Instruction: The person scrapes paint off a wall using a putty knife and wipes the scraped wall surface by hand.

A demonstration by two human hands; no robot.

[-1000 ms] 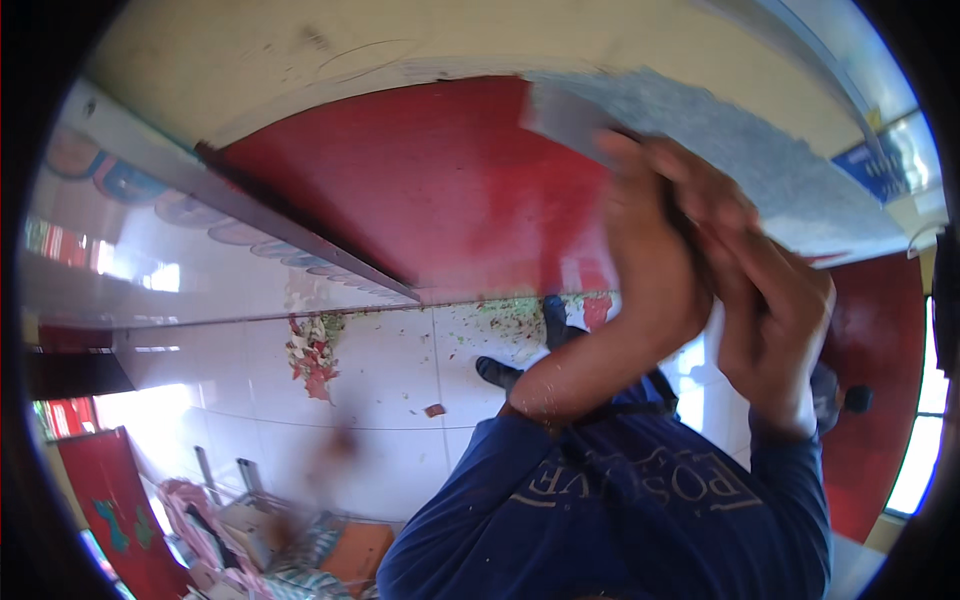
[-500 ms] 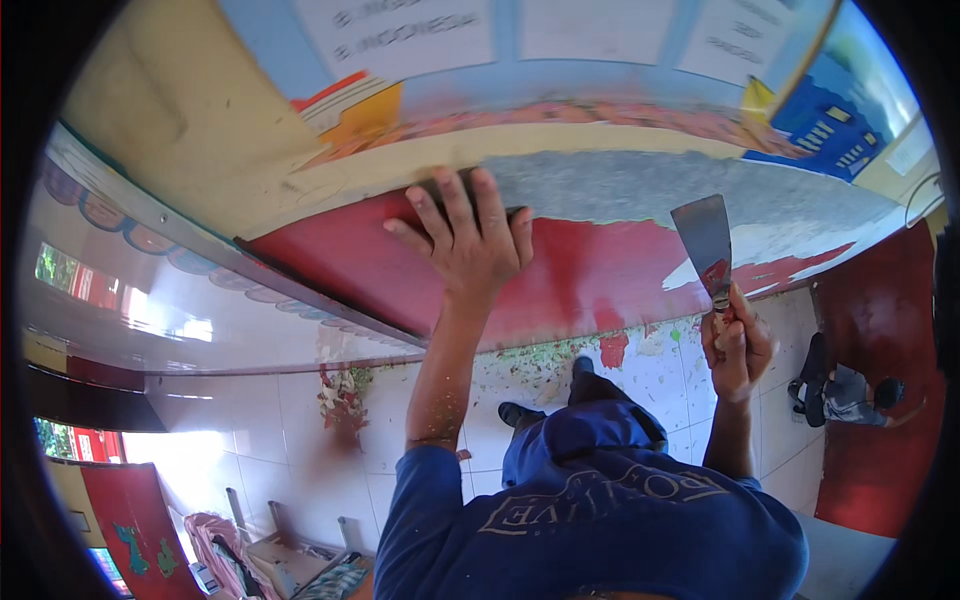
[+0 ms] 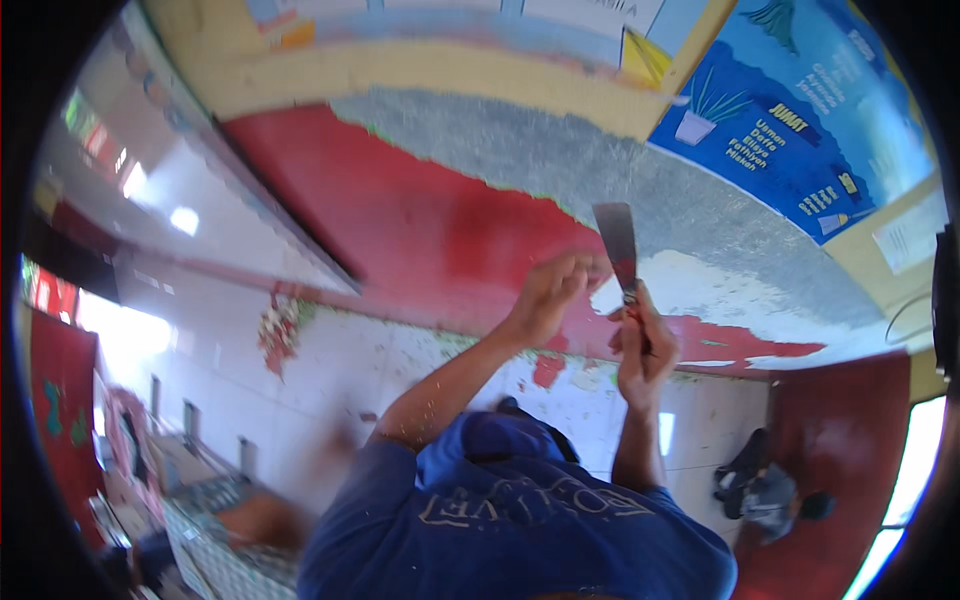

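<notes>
My right hand (image 3: 643,350) is closed round the handle of a putty knife, its steel blade (image 3: 616,235) pointing up at the wall. My left hand (image 3: 545,295), slightly blurred, is raised just left of the blade with its fingers loosely bent and apart, holding nothing visible; whether it touches the wall I cannot tell. In front of both hands is a wall band of red paint (image 3: 420,200) with a ragged grey bared patch (image 3: 500,140) along its top and a whitish patch (image 3: 720,290) at the right.
Paint flakes (image 3: 280,335) lie on the tiled floor (image 3: 200,370). A person (image 3: 770,500) in grey is by a red wall (image 3: 830,430) at right. Posters (image 3: 760,150) hang above. A white panel (image 3: 230,230) runs along the left; piled furniture and cloth (image 3: 200,520) are at lower left.
My left hand has left its spread position at the red band's upper edge and moved right and down, beside the blade. The putty knife has shifted left within the picture as the view turned.
</notes>
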